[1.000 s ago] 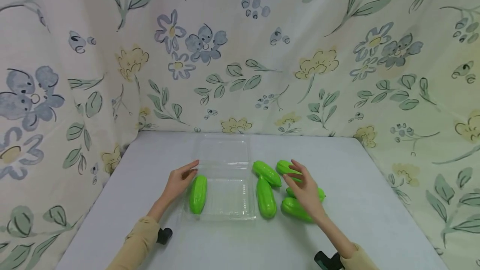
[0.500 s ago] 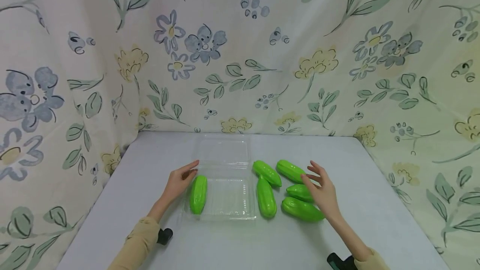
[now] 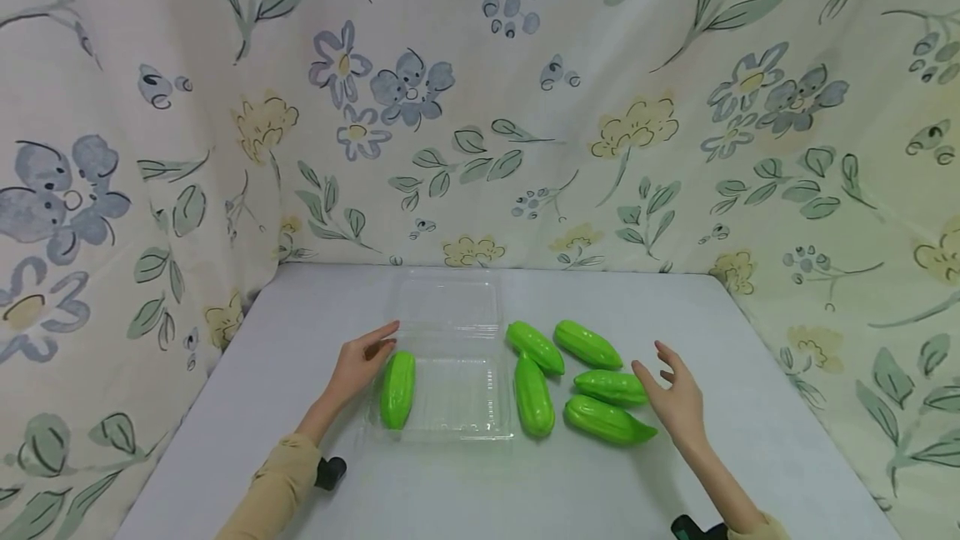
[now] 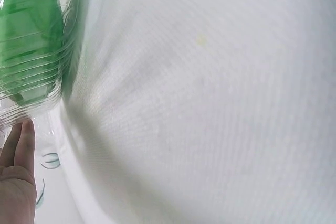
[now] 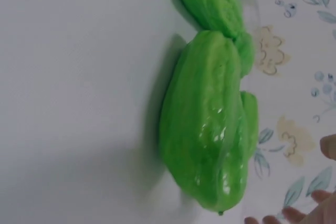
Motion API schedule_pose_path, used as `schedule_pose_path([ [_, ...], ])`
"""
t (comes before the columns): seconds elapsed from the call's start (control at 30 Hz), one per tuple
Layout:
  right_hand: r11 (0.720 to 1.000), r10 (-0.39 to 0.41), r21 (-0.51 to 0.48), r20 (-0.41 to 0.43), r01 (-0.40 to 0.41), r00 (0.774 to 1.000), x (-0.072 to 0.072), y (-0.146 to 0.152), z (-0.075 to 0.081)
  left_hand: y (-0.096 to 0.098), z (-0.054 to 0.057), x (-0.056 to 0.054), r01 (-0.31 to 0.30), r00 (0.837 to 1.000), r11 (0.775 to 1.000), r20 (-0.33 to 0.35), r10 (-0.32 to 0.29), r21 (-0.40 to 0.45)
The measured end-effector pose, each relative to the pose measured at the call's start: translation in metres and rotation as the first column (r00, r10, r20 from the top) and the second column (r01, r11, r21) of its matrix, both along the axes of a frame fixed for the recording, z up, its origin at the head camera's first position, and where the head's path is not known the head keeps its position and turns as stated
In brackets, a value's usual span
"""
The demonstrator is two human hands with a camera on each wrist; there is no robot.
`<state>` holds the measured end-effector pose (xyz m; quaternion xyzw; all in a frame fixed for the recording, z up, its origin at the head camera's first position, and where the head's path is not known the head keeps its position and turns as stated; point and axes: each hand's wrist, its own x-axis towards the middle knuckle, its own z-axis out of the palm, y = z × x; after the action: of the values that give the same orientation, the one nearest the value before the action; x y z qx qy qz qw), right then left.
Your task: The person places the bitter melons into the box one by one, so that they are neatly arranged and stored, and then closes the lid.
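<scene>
A clear plastic clamshell box (image 3: 457, 398) lies unfolded on the table, its lid towards the back. One glossy green ridged vegetable (image 3: 397, 390) lies lengthwise along the left side of its tray. My left hand (image 3: 362, 363) is at the box's left side; in the left wrist view its nearly straight fingers (image 4: 25, 148) reach the ribbed wall. To the right of the box lie several more such vegetables (image 3: 609, 421), two of them meeting in a V. My right hand (image 3: 678, 402), fingers spread and holding nothing, is just right of this group. The right wrist view shows a large vegetable (image 5: 205, 119) beside the fingertips.
The table is covered in white cloth (image 3: 450, 490). A floral curtain (image 3: 480, 190) hangs behind it and along both sides. Black wrist straps (image 3: 330, 473) sit by the beige sleeves (image 3: 277, 482).
My right hand has moved right and slightly towards me, away from above the vegetables, uncovering those on the right. The left hand, the box and the vegetables stay in place.
</scene>
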<state>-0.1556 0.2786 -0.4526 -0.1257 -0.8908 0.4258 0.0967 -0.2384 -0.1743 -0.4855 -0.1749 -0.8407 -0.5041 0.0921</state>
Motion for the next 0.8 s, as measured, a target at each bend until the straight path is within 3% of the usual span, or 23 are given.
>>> schedule_pose_path([
  [0.4, 1.000, 0.013, 0.011, 0.198, -0.015, 0.980, 0.000, 0.015, -0.013, 0.000, -0.002, -0.003, 0.006, 1.000, 1.000, -0.009, -0.006, 0.008],
  [0.67, 0.999, 0.039, -0.037, 0.264, -0.031, 0.964, -0.001, 0.018, -0.022, -0.008, -0.035, -0.020, -0.009, 1.000, 1.000, -0.024, 0.009, 0.013],
  [0.8, 0.997, 0.051, -0.071, 0.283, -0.032, 0.958, -0.002, 0.019, -0.026, -0.009, -0.040, -0.023, -0.005, 1.000, 1.000, -0.025, 0.006, 0.017],
])
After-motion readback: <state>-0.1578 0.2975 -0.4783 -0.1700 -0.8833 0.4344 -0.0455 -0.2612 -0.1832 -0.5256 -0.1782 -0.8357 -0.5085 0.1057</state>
